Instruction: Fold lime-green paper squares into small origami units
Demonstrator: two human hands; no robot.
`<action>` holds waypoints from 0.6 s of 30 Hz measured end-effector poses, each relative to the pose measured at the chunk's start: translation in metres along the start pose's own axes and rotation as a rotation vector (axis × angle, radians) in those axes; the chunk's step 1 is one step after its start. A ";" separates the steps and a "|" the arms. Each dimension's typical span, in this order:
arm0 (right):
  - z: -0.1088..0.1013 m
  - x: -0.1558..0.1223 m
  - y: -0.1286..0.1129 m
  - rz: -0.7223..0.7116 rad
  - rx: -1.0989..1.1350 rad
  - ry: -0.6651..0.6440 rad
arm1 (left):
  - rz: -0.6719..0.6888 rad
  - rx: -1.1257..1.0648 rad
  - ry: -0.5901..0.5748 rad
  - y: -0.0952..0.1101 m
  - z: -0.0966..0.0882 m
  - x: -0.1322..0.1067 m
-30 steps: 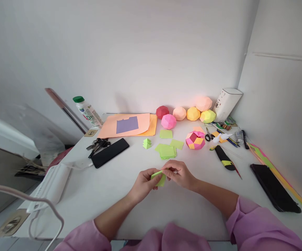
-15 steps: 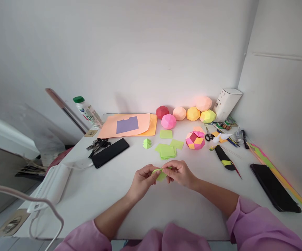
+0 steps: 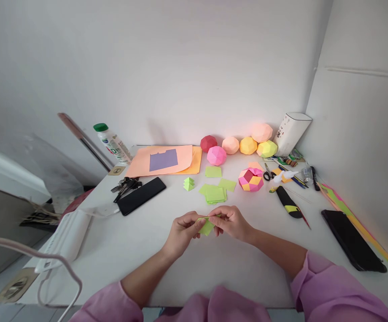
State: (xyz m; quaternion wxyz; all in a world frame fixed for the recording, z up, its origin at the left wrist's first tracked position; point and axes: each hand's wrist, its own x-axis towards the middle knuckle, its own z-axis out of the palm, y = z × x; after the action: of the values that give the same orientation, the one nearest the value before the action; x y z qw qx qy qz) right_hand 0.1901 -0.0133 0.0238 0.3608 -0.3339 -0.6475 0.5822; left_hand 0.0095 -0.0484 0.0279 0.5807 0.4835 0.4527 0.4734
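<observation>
A small folded green paper [image 3: 206, 227] is held just above the white table [image 3: 120, 246], pinched from both sides. My left hand [image 3: 182, 231] grips its left edge with thumb and fingers closed. My right hand [image 3: 231, 222] pinches its top right edge. Just beyond my hands lies a pile of green paper squares [image 3: 214, 194], with a small folded green piece [image 3: 189, 184] to its left.
Several coloured paper balls [image 3: 244, 145] line the back wall, a pink-and-yellow one [image 3: 251, 180] sits nearer. Orange sheets [image 3: 162, 161], keys [image 3: 125, 184], a black phone [image 3: 141, 195], a bottle [image 3: 112, 143] lie left. Scissors [image 3: 267, 172], a utility knife [image 3: 288, 202], a second phone [image 3: 352, 240] lie right.
The green paper has been folded narrower and turned a little between my fingers. Both hands stay in the same spot.
</observation>
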 end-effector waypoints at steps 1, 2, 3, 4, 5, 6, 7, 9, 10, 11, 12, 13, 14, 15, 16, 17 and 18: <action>0.000 0.000 0.000 0.001 0.002 0.000 | -0.001 -0.002 0.000 0.000 0.000 0.000; 0.000 0.000 0.000 0.002 0.004 0.000 | -0.001 -0.004 -0.002 0.000 0.000 0.000; 0.000 0.000 0.000 0.003 0.004 -0.001 | -0.001 -0.007 -0.005 0.000 0.000 0.000; 0.000 0.000 0.000 0.002 0.003 -0.003 | -0.001 -0.008 -0.009 0.000 0.000 0.000; 0.000 0.000 0.000 0.000 0.002 -0.004 | 0.002 -0.010 -0.012 -0.001 0.000 0.000; 0.000 -0.001 -0.001 -0.003 -0.001 -0.005 | 0.006 -0.011 -0.015 -0.001 -0.001 0.000; 0.000 0.000 -0.001 -0.005 -0.004 -0.008 | 0.011 -0.011 -0.020 -0.002 -0.001 -0.001; 0.000 0.000 -0.001 -0.010 -0.010 -0.008 | 0.034 -0.007 -0.033 -0.002 -0.002 -0.001; 0.000 0.000 -0.001 -0.010 -0.011 -0.007 | 0.052 0.001 -0.041 -0.002 -0.003 -0.001; 0.001 0.000 -0.001 -0.009 -0.012 -0.007 | 0.073 0.016 -0.045 -0.002 -0.003 -0.001; 0.001 0.000 -0.001 -0.005 -0.013 -0.008 | 0.097 0.038 -0.043 -0.003 -0.004 -0.001; 0.001 0.000 -0.001 -0.001 -0.015 -0.011 | 0.124 0.067 -0.038 -0.003 -0.004 -0.001; 0.001 0.000 -0.001 0.003 -0.017 -0.015 | 0.148 0.102 -0.028 -0.003 -0.004 -0.001; 0.002 0.000 0.000 0.005 -0.022 -0.019 | 0.169 0.138 -0.016 -0.004 -0.004 0.000; 0.002 -0.001 0.000 0.004 -0.029 -0.021 | 0.184 0.170 -0.005 -0.004 -0.004 0.000; 0.003 -0.002 0.000 0.002 -0.038 -0.022 | 0.191 0.194 0.002 -0.005 -0.004 0.000; 0.003 -0.002 0.000 0.000 -0.049 -0.023 | 0.188 0.209 0.005 -0.006 -0.003 0.001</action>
State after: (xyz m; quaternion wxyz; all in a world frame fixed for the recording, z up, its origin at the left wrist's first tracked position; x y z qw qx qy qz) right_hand 0.1886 -0.0168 0.0230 0.3452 -0.3360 -0.6658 0.5698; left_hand 0.0071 -0.0479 0.0218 0.4793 0.5803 0.4537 0.4773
